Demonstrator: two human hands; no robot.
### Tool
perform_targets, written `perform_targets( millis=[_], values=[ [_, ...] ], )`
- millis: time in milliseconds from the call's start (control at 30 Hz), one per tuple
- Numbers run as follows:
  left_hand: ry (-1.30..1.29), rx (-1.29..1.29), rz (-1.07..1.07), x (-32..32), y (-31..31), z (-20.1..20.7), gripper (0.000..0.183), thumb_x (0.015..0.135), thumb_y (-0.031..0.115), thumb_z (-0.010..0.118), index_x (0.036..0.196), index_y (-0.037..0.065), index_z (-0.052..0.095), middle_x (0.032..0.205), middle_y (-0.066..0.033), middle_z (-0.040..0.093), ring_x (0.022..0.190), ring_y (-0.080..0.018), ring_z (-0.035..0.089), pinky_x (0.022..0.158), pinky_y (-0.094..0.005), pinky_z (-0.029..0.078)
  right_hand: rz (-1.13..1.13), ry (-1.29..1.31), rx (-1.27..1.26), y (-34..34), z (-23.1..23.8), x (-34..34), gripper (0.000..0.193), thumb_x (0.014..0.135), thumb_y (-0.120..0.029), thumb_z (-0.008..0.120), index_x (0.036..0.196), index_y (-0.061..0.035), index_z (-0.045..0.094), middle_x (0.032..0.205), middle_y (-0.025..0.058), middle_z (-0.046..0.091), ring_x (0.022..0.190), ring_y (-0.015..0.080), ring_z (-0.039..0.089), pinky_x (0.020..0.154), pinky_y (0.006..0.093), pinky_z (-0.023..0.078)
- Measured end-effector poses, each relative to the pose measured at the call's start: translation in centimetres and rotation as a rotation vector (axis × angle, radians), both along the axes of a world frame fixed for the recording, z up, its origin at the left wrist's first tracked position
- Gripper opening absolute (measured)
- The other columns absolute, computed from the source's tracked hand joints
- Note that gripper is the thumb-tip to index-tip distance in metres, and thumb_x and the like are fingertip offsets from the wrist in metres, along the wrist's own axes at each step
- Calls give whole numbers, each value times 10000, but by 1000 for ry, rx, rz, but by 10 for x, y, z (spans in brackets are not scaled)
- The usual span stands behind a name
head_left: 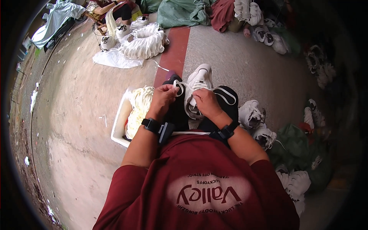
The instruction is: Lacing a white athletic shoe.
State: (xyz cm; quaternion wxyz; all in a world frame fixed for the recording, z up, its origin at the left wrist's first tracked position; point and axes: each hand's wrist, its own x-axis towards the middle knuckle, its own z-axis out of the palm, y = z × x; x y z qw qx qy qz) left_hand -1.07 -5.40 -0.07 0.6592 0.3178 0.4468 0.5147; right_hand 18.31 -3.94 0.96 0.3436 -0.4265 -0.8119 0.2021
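One shoelace (175,83) is pinched tight in the left hand (165,97); the right hand (206,101) curls over a sneaker (201,76), grasp unclear. Lettered T-shirt (207,184), six o'clock; concrete floor (73,115) edge, nine.

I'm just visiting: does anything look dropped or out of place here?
A thin white scrap, perhaps string, lies loose on the brownish concrete floor, left of the white rectangular box of cream laces. Lying apart from that pile, it looks dropped. The pale lace-up sneaker being handled shows no obvious damage.
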Motion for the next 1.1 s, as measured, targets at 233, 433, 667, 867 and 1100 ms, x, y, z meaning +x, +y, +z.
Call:
perform_targets(
  millis=[233,433,667,867,1100],
  values=[
    [-13,43,54,17,11,-14,25,794,25,638,787,13,618,689,-23,602,593,-79,562,551,-199,465,-55,-133,-53,5,-13,-2,80,737,-70,556,785,-24,600,776,197,583,761,372,575,691,446,465],
    [88,104,-10,29,27,-29,50,793,-10,613,831,17,596,756,-34,622,654,-102,598,608,-221,502,-52,-118,-80,4,-10,2,196,717,-28,572,904,-10,628,781,174,577,732,344,578,671,393,463],
    [529,235,64,36,36,-43,56,693,1,651,741,-15,627,649,-35,619,574,-83,562,531,-232,450,-37,-179,-106,3,-7,4,263,725,-34,568,983,-6,614,818,182,575,776,342,574,690,394,456],
    [818,268,34,37,28,-23,92,725,44,666,800,-7,648,682,-92,643,580,-144,592,552,-272,467,-24,-174,-83,5,-9,6,234,772,-61,537,988,-18,616,844,185,583,806,359,574,715,403,457],
    [1365,625,-78,49,6,-3,161,743,183,596,712,30,635,705,-177,626,695,-337,627,659,-412,507,-45,-153,-18,7,-14,-1,108,794,-93,519,856,-46,594,741,191,583,730,389,578,648,464,462]
  ],
)
